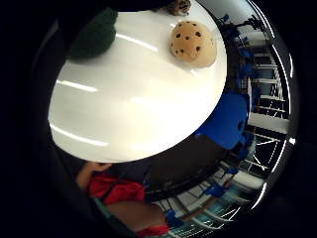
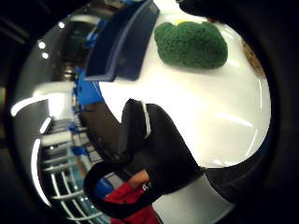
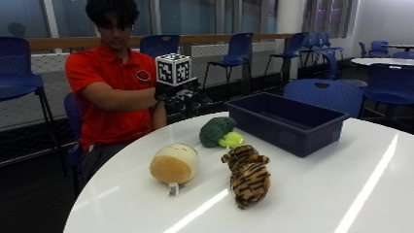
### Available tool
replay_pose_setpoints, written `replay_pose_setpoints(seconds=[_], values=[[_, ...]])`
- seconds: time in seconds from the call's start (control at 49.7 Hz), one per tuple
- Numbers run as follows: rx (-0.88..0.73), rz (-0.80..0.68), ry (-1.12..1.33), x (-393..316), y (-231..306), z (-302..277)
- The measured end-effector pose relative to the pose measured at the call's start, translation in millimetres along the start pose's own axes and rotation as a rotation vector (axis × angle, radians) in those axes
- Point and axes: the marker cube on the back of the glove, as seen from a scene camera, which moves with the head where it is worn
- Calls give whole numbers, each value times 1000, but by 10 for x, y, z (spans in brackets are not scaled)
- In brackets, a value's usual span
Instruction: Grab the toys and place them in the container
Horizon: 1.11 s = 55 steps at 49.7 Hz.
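Nearest, low centre of frame: tiger toy (image 3: 247,175) and cookie plush (image 3: 174,164) on the white surface (image 3: 336,194), broccoli toy (image 3: 216,130) behind. Blue container (image 3: 288,122) right, empty. Gloved hand (image 3: 176,97) raised above the edge, holding nothing; finger spread unclear. Reach step; next calls for lowering onto broccoli.

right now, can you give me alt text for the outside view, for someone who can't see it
A person seated at a round white table raises a black-gloved right hand above its far edge. On the table lie a green broccoli toy, a round tan plush, a striped tiger plush and an empty blue container.
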Motion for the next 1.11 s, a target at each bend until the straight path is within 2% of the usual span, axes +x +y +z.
replay_pose_setpoints(seconds=[0.523, 0.724, 1.106], values=[[-4, -36, -74, -12, -119, 79], [1, -46, -48, -92, -441, 150], [-114, 10, -77, -185, -1223, 312]])
